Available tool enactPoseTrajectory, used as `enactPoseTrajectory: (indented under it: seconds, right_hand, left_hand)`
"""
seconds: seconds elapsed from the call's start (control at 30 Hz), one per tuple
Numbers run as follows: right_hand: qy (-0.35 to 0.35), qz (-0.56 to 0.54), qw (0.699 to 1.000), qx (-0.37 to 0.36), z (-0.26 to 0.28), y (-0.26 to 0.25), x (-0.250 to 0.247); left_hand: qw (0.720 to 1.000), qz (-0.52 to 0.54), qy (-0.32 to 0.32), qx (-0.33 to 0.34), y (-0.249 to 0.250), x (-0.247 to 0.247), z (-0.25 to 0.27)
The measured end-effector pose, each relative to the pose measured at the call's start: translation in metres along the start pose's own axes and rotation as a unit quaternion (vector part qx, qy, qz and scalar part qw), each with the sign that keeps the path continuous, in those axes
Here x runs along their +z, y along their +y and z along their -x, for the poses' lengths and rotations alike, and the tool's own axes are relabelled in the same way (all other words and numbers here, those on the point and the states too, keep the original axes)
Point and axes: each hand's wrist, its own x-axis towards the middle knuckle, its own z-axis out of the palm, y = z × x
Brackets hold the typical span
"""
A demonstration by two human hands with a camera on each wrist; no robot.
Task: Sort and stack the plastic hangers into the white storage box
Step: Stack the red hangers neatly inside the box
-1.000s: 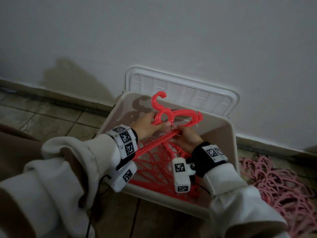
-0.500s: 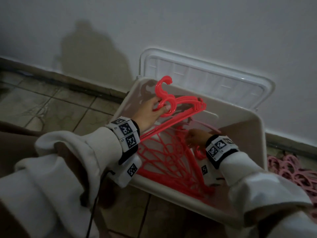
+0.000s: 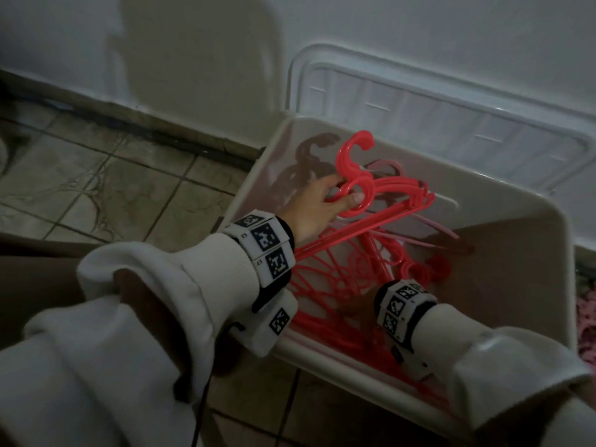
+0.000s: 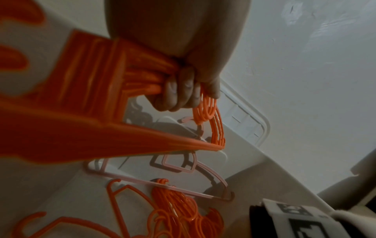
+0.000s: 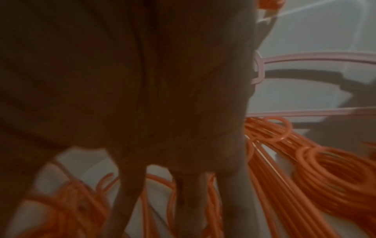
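Stacking is the step in hand: the left hand (image 3: 317, 204) curls its fingers (image 4: 179, 95) round the necks of a bundle of red hangers (image 3: 383, 201), held together as one pack above the white storage box (image 3: 503, 253), hooks pointing up toward the far wall of the box. The right hand (image 5: 162, 112) reaches down into the box with fingers extended and spread over the loose red hangers (image 3: 348, 285) lying on the bottom; the head view hides it below the wrist band, and the blurred wrist view shows no closed hold on anything. A pale pink hanger (image 4: 162, 185) lies among the red ones, and a pink pile (image 3: 587, 321) sits on the floor just outside the box on the right. The box lid (image 3: 451, 101) leans against the wall behind. By my reading, the next move calls for clearing or aligning the loose hangers so the held bundle can be laid flat on them with hooks matched, and the stray pink one probably needs pulling out to keep colours apart.
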Motion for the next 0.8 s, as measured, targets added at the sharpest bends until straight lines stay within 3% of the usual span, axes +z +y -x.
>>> enactPoseTrajectory:
  seconds: [0.1,0.17,0.27,0.37,0.47,0.63,0.73,0.8]
  right_hand:
    - [-0.086,-0.027,0.994,-0.056,0.004,0.001,-0.005]
    - [-0.102,-0.074,0.990,-0.063,0.008,0.003,-0.008]
    - [-0.036,-0.138,0.989,-0.041,0.020,0.012,-0.007]
    - [-0.014,-0.173,0.984,-0.035,0.031,0.017,-0.008]
    - [-0.013,-0.189,0.980,-0.067,0.042,0.018,-0.012]
    - [0.101,-0.287,0.947,-0.101,0.063,0.030,-0.020]
    - [0.175,-0.434,0.877,-0.111,0.066,0.044,-0.020]
    - [0.164,-0.608,0.759,-0.164,0.071,0.048,-0.020]
  left_hand:
    - [1.000,0.003,-0.004,0.002,0.002,0.003,0.000]
    - [1.000,0.004,-0.001,0.000,0.003,0.004,0.001]
    - [1.000,-0.007,0.007,0.003,0.004,0.002,0.002]
    - [1.000,-0.008,0.015,0.013,0.008,0.001,0.003]
    - [0.999,-0.016,0.029,0.028,0.012,0.000,0.005]
    - [0.998,-0.009,0.044,0.032,0.019,-0.002,0.009]
    - [0.998,-0.005,0.053,0.035,0.022,-0.005,0.010]
    - [0.997,-0.017,0.059,0.043,0.025,-0.006,0.012]
